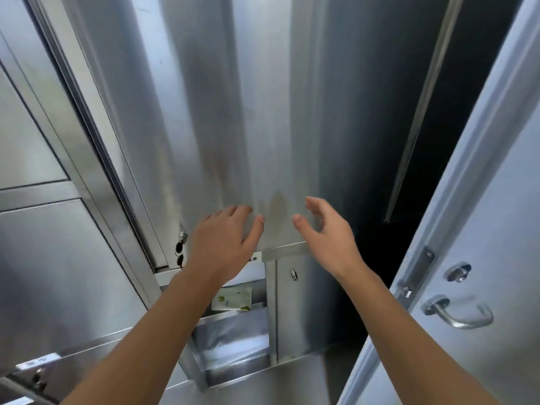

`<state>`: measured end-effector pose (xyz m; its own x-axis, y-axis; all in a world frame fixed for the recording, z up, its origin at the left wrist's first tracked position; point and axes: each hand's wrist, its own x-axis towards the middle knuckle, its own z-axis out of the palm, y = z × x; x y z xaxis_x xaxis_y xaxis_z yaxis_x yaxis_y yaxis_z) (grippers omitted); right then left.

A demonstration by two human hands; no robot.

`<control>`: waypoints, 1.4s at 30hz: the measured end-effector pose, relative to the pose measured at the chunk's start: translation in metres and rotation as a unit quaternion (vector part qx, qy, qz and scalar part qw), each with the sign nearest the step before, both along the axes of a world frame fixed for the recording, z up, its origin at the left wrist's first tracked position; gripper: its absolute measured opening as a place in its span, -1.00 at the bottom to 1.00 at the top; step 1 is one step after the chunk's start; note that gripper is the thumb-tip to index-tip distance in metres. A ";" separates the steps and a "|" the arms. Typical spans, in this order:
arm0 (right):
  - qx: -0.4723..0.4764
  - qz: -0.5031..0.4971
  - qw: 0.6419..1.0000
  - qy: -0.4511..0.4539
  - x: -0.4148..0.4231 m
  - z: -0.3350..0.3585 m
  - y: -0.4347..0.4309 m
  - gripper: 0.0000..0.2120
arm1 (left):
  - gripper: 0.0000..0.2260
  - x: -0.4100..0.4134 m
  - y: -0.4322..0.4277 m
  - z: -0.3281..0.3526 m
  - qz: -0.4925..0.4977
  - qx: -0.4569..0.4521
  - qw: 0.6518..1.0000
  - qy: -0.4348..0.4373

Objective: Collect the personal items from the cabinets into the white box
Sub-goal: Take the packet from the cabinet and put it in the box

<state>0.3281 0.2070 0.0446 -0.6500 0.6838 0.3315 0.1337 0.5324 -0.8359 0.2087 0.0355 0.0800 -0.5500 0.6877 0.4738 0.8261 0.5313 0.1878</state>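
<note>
**Both hands open at the steel cabinet door**

The left hand [226, 244] lies flat with spread fingers on the tall brushed-steel cabinet door [248, 112]. The right hand [327, 232] is beside it, open and empty, fingers curved. Below the left wrist, a white-green soft packet [232, 299] rests inside an open compartment.

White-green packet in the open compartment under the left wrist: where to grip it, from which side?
Judgement only: the packet looks thin and flat, leaning in the open compartment below the left hand. Pinch its upper edge, thumb on one face and fingers on the other, coming from the front opening and slightly above. Its lower edge sits behind the steel lip, hidden.
</note>
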 end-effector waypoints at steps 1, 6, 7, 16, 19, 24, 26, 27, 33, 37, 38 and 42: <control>-0.001 0.000 1.000 0.000 0.006 0.000 0.004 -0.44 | -0.55 0.006 0.004 0.000 0.000 -0.003 1.000 0.000; -0.006 0.013 1.000 -0.009 0.018 -0.002 0.007 -0.44 | -0.57 0.021 0.005 -0.002 0.011 0.003 1.000 -0.003; -0.006 0.018 1.000 -0.006 0.017 -0.002 0.006 -0.44 | -0.59 0.022 0.003 0.000 0.019 0.006 1.000 -0.001; -0.013 0.120 0.993 -0.012 -0.029 0.000 -0.048 -0.34 | -0.50 0.010 -0.065 -0.001 0.108 0.000 0.994 -0.003; -0.009 0.160 0.987 -0.019 -0.051 -0.004 -0.079 -0.38 | -0.53 0.003 -0.099 -0.005 0.148 0.006 0.989 -0.011; -0.012 0.209 0.977 -0.029 -0.077 -0.007 -0.133 -0.40 | -0.56 -0.010 -0.154 -0.010 0.188 0.006 0.982 -0.013; -0.021 0.221 0.975 -0.027 -0.085 -0.005 -0.150 -0.41 | -0.60 -0.014 -0.172 -0.011 0.198 0.014 0.980 -0.009; -0.026 0.223 0.974 -0.026 -0.088 -0.004 -0.158 -0.43 | -0.60 -0.018 -0.180 -0.012 0.201 0.015 0.979 -0.012; -0.017 0.221 0.975 -0.033 -0.108 -0.002 -0.189 -0.43 | -0.52 -0.042 -0.206 -0.022 0.190 0.015 0.981 -0.020; -0.012 0.203 0.978 -0.056 -0.115 -0.014 -0.198 -0.40 | -0.51 -0.058 -0.212 -0.043 0.171 0.026 0.984 -0.038; -0.009 0.199 0.978 -0.064 -0.114 -0.019 -0.199 -0.40 | -0.51 -0.060 -0.212 -0.050 0.165 0.028 0.985 -0.044; -0.026 0.174 0.980 -0.098 -0.103 -0.050 -0.195 -0.43 | -0.58 -0.054 -0.207 -0.087 0.137 0.004 0.987 -0.086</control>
<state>0.2250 0.0124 -0.0054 -0.8943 0.4228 0.1467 0.1134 0.5311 -0.8397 0.1543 -0.1715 -0.0066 -0.7876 0.4990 0.3614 0.6072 0.7282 0.3178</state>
